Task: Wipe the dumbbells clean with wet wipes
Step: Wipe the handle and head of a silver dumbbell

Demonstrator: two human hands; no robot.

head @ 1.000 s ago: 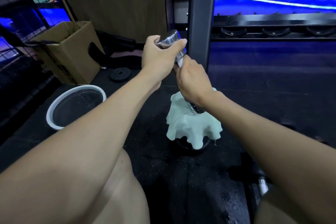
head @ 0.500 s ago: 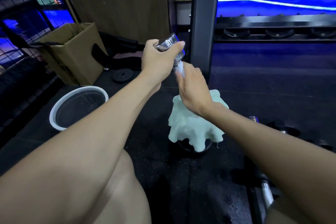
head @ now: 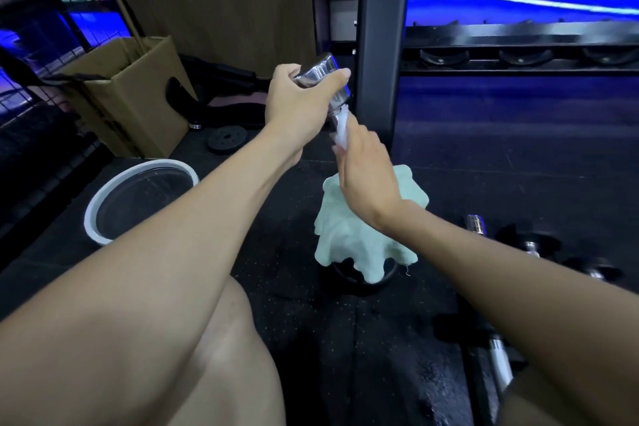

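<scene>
**Mid-wipe on the dumbbell handle**

Only one view here, the head cam, looking down at both arms over a dark rubber floor (head: 311, 339).

The left hand (head: 297, 107) has its fingers clamped round the shiny top end of a chrome dumbbell (head: 320, 73), held up tilted in the air just in front of a dark rack post (head: 380, 45). The right hand (head: 366, 176) is pinching a white wet wipe (head: 340, 126) against the handle right below that end; its fingers look curled onto the wipe, though they're mostly hidden behind the back of the hand.

Under the hands, a pale green cloth (head: 352, 239) is draped over something dark on the floor. A white-rimmed basin (head: 103, 197) sits to the left, a cardboard box (head: 138, 97) behind it, and more dumbbells (head: 498, 356) lie on the right.

My read: the handle is being wiped now. Next up is probably sliding the wipe down and turning the bar to catch the far side.
</scene>
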